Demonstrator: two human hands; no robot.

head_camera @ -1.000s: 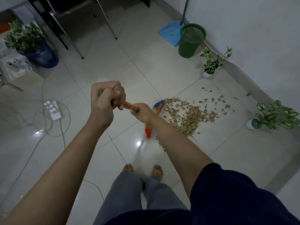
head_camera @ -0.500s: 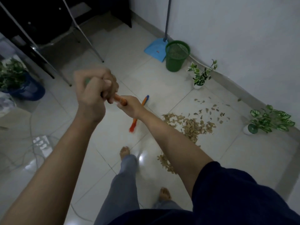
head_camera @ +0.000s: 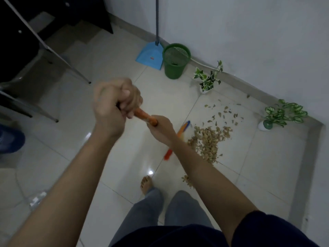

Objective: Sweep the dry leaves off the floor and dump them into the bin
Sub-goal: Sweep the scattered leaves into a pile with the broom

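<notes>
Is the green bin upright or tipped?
Upright. The green bin stands on its base by the wall, its open rim facing up, beside the blue dustpan. Its contents cannot be made out.

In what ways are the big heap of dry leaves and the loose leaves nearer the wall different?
The big heap of dry leaves is dense and piled together; the loose leaves lie thin and apart. The heap lies right beside the broom head; the loose leaves lie farther from it, toward the wall. The heap covers its tile almost fully; between the loose leaves bare floor shows. Both are brown and dry, and both are on the floor, outside the green bin.

The broom head (head_camera: 179,134) has swung back against the leaf pile (head_camera: 208,141).
</notes>
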